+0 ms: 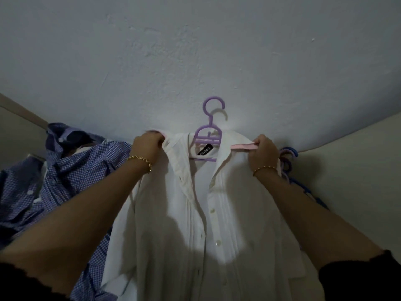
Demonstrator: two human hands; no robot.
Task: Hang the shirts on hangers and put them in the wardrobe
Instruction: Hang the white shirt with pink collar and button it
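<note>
Left hand [147, 144] fisted on the white shirt [217, 213] at one shoulder, right hand [263, 149] gripping the other shoulder and a pink bar [243, 147]. I see the purple hanger [208, 135] in the collar, shirt flat on a pale sheet [195, 51]. Blue checked shirt [76, 170] heaped left; spare hangers [289, 158] just right.

1 wht shirt [219, 216], 2 hands [148, 147] [263, 152], 2 bracelets [141, 160] [264, 168]

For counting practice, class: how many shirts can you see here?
2. A white shirt is in the middle, on a purple hanger; a blue checked shirt lies crumpled at left. More may be hidden beneath it.
</note>
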